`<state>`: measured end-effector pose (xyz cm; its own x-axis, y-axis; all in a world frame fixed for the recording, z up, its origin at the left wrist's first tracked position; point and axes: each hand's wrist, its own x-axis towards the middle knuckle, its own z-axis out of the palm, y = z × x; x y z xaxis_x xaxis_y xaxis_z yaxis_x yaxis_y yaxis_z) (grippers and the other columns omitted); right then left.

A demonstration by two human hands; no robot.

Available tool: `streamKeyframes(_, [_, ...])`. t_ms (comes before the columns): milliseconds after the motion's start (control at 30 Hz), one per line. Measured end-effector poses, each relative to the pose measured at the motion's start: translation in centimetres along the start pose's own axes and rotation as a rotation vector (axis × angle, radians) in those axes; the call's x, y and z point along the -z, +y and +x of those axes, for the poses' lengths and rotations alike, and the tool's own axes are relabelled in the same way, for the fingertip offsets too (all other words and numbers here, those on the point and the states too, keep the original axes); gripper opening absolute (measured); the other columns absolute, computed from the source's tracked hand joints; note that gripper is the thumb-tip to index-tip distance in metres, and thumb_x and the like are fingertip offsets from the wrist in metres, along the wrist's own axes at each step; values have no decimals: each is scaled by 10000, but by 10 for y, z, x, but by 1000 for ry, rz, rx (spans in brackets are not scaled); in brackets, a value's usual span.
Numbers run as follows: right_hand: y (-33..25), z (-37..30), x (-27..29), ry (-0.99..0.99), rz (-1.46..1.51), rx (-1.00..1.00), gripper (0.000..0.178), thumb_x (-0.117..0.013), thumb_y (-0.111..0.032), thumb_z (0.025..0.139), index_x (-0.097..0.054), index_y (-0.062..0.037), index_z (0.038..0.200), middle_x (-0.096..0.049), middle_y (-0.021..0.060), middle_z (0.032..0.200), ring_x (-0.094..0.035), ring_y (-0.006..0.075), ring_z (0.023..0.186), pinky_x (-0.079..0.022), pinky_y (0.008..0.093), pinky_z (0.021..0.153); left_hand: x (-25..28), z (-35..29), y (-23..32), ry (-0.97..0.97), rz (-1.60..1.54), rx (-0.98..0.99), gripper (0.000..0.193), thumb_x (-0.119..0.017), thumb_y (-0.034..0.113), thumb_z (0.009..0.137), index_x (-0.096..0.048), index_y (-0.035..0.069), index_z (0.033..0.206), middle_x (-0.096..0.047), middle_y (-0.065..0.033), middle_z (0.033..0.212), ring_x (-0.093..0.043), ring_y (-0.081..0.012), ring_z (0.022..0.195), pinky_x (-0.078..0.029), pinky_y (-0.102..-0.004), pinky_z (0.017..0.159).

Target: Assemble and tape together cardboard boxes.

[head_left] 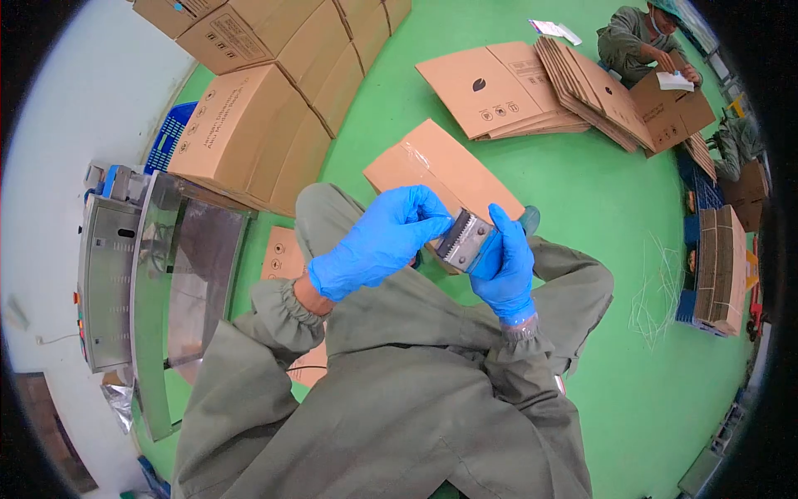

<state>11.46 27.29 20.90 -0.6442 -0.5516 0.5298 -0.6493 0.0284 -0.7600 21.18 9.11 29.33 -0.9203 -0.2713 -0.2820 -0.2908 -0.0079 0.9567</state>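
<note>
In my right hand [510, 279], in a blue glove, is a hand-held tape dispenser [465, 242] with a metal plate and a toothed cutting edge. My fingers wrap round its blue body, and the thumb points up along its side. My left hand [378, 241], also in a blue glove, has its fingertips pinched together at the toothed edge. Whether a tape end is between them is hidden. Just beyond both hands a brown cardboard box [449, 166] rests on the floor between my legs, with a shiny strip of clear tape on it.
Large cartons [249, 133] are stacked at the far left, beside a metal machine [108, 283]. Flattened cartons [490, 83] lie on the green floor ahead. A person [640, 50] handles a carton at the far right. Loose strapping [655, 295] and bundled cardboard [719, 270] are to the right.
</note>
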Motion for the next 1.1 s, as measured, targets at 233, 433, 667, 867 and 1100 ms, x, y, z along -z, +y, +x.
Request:
streamKeyframes(233, [8,-9,-2,-164,-140,7,801,-647,20,547,-512,-134,1322,-539,117,880,-568,302,750,-475,383,631,14,26,-3,-83,116,177,122,-619,148,858,-627,27,868,-616,-22,803,-550,-85,730,-453,-254,632])
streamKeyframes(433, [15,-19,-21,-249,-166,-156,804,-668,-26,635,-429,-152,1392,-517,142,937,-574,324,777,-482,401,653,19,57,-31,25,542,17,221,-601,209,821,-629,-10,814,-600,-101,734,-579,-147,700,-462,-303,609])
streamKeyframes(667, [32,-20,-27,-375,-257,-180,854,-686,-68,645,-381,-205,1430,-503,163,1024,-578,335,826,-500,405,670,16,105,-65,94,614,160,463,-608,429,845,-572,-13,711,-597,-149,705,-518,-197,603,-436,-386,587])
streamKeyframes(867, [34,0,-40,-389,-302,-192,830,-674,-109,658,-378,-207,1428,-500,168,1015,-580,351,833,-509,414,676,34,163,-128,286,617,-99,579,-550,528,860,-562,4,613,-527,-193,570,-466,-339,495,-426,-448,567])
streamKeyframes(1100, [67,62,-53,-670,-504,-394,807,-616,-98,690,-334,-218,1436,-491,210,974,-583,401,823,-510,467,679,165,269,-140,547,834,-179,526,-485,463,902,-642,9,691,-600,-238,726,-565,-435,673,-456,-491,632])
